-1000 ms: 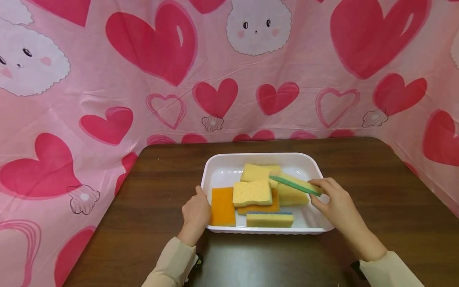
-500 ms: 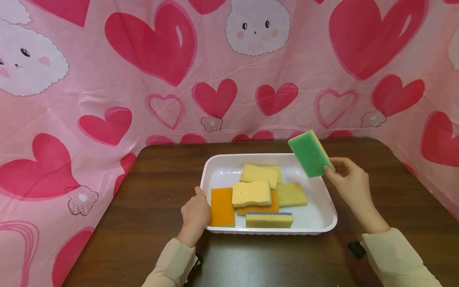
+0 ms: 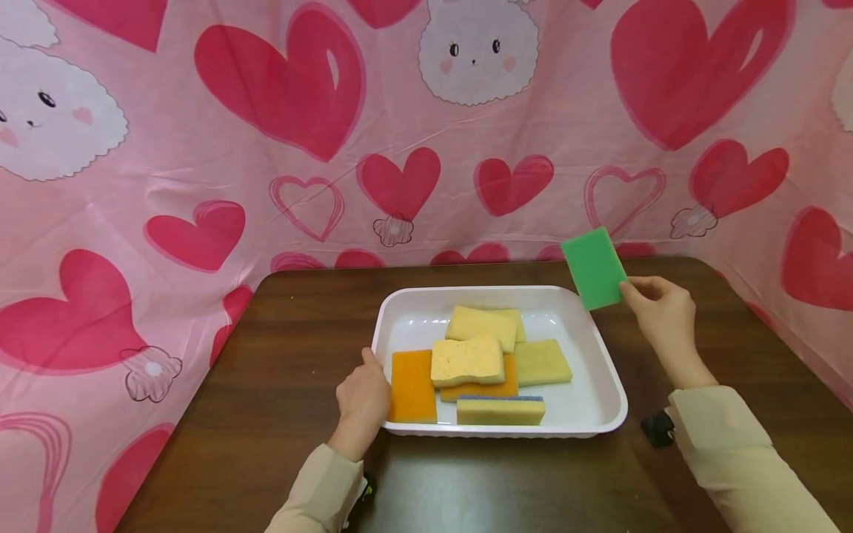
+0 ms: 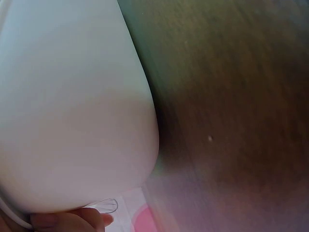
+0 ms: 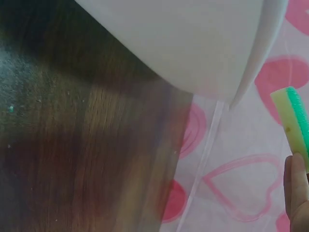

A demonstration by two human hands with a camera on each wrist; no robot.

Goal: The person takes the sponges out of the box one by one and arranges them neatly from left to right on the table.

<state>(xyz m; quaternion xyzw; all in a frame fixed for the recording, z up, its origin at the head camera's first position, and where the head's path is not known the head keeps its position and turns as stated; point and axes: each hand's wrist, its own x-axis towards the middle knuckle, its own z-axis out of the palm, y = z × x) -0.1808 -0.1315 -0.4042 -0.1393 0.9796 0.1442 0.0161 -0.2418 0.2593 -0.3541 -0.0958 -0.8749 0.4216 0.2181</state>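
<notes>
I see right hand (image 3: 663, 314) pinching green-and-yellow scouring sponge (image 3: 594, 268) by its edge, up near far-right corner of white tray (image 3: 591, 403); left hand (image 3: 363, 396) grips tray's left rim, fingers curled.

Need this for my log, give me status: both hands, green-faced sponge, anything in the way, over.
Right hand pinches green-faced sponge, held up apart from other sponges. Left hand grips left side of white tray. Nothing visibly blocking green-faced sponge.

Since a second ago: raised green-and-yellow sponge (image 3: 595, 269) in right hand (image 3: 666, 314), away from sponge pile (image 3: 468, 360); turned green side to head camera, now slanting upward from fingertips (image 3: 625, 288).
</notes>
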